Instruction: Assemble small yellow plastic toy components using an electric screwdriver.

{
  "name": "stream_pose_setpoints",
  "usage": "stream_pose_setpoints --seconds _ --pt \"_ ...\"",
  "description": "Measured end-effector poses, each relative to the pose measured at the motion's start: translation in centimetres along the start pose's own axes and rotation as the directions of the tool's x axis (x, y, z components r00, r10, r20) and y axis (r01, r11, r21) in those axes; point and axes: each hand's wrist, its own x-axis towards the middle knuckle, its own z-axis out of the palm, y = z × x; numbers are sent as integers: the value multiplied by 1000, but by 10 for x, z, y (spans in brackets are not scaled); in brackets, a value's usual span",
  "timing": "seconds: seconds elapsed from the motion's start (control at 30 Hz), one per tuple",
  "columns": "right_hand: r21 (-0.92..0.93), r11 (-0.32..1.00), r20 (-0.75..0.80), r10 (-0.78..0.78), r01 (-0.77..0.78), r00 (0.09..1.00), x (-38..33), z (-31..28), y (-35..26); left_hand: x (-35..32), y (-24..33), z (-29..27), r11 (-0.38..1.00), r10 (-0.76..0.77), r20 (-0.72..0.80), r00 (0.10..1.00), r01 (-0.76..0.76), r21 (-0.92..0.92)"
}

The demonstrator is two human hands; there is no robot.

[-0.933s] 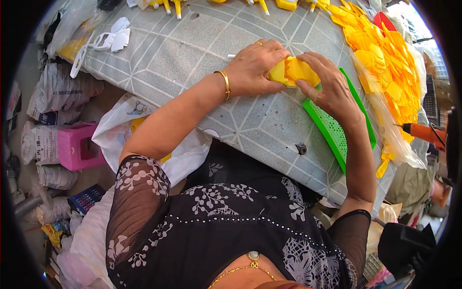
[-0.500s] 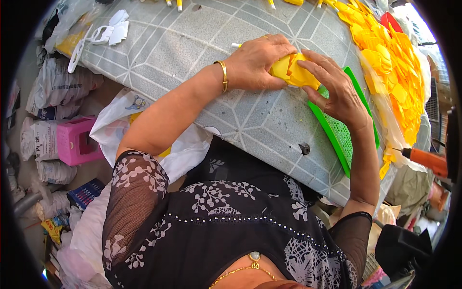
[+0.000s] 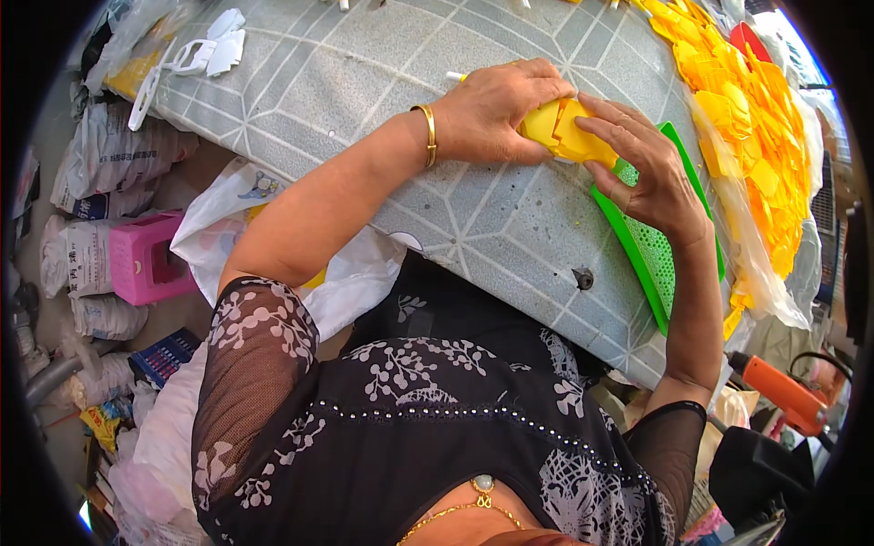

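Over the grey tiled-pattern tabletop, my left hand (image 3: 512, 111) grips one end of some yellow plastic pieces (image 3: 566, 130), fingers and thumb curled round them. My right hand (image 3: 648, 175) closes on the other end with its fingertips and thumb. The pieces sit edge to edge with a narrow seam between them, and my fingers hide their outer ends. Under my right hand and forearm lies a green tray with a perforated bottom (image 3: 648, 255). Beside my left wrist, a small white-tipped yellow piece (image 3: 456, 76) shows on the table.
A large heap of yellow plastic pieces (image 3: 751, 155) covers the table's right side. White plastic parts (image 3: 221, 53) lie at its far left. An orange hand-held tool (image 3: 778, 391) is off the right edge. Bags and a pink stool (image 3: 146, 259) stand on the floor at left.
The gap between the yellow pieces has narrowed as my hands press them closer together. The orange tool at the right now appears lower and nearer to my right elbow.
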Motion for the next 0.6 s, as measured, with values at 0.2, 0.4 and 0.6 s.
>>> stream_pose_setpoints --seconds 0.2,0.4,0.6 --pt "15 998 -7 65 -65 998 -3 5 -4 -1 4 3 999 22 -26 999 -21 36" --pt "18 981 -68 192 -191 979 -7 6 -7 -1 5 4 999 10 -27 1000 -9 35" --pt "-24 995 -64 95 -97 993 -4 2 -5 -2 2 3 1000 1 -33 999 0 25"
